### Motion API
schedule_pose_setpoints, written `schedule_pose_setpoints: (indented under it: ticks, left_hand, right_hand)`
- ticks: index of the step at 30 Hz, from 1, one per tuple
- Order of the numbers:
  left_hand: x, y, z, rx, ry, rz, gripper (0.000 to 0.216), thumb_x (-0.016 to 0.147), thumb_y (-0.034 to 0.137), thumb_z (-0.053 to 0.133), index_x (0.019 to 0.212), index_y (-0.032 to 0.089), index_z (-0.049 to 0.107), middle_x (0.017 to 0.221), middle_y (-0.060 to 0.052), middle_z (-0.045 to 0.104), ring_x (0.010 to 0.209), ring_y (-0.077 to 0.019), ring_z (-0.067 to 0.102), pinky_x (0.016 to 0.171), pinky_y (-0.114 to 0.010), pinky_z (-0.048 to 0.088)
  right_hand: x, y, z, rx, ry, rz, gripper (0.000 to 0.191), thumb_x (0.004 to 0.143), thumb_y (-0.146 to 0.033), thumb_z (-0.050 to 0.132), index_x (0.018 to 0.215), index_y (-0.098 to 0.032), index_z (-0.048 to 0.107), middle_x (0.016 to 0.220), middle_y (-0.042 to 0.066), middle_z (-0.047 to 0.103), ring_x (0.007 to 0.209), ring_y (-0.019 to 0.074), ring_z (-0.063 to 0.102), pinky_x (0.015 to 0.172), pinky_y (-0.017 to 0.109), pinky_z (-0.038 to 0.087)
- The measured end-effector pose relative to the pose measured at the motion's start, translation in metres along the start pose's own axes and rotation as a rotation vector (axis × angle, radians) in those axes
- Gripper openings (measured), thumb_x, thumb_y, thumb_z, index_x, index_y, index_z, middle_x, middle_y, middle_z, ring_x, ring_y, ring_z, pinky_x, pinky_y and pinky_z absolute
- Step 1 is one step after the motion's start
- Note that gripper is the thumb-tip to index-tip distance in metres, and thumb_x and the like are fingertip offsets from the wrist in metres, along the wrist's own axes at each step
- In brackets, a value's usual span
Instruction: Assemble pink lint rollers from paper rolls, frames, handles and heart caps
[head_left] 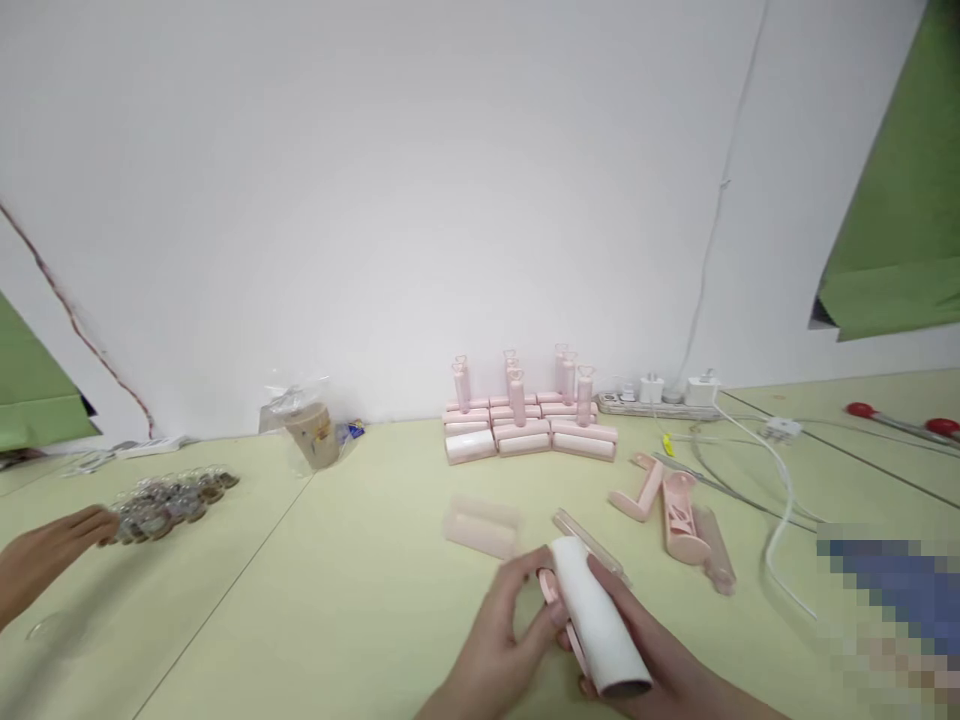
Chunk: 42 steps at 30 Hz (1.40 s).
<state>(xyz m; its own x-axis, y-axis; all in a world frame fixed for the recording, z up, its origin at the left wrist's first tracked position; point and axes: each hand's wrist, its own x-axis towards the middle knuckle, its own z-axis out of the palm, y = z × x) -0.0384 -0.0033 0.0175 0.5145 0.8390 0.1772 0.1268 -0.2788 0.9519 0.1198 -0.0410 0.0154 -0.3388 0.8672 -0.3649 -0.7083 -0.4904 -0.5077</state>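
Note:
Both my hands are low in the middle of the view, over a pale yellow-green table (360,600). My right hand (664,665) is wrapped round a white paper roll (600,620) that points up and away from me. My left hand (499,640) pinches the pink roller handle (553,600), which lies against the left side of the roll. Just beyond my hands lie a frosted pink cover (480,527) and a clear narrow cover (592,545).
Assembled pink rollers (525,425) are stacked by the wall. Loose pink handles (679,515) lie to the right, near a power strip (652,400) and white cable (780,500). A bagged cup (311,432) and a pile of small trinkets (165,500) are at the left, where another person's hand (45,560) reaches.

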Motion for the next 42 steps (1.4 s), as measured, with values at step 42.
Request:
schedule_pose_setpoints:
  ticks: [42]
  left_hand:
    - [0.0, -0.005, 0.014, -0.313, 0.097, -0.213, 0.055, 0.077, 0.058, 0.044, 0.112, 0.019, 0.059, 0.112, -0.008, 0.06, 0.093, -0.0225, 0.053, 0.078, -0.031, 0.042]
  right_hand:
    - [0.009, 0.023, -0.013, -0.204, -0.025, 0.101, 0.045, 0.087, -0.05, 0.035, 0.084, -0.012, 0.059, 0.058, 0.005, 0.062, 0.043, 0.0105, 0.055, 0.04, 0.017, 0.038]
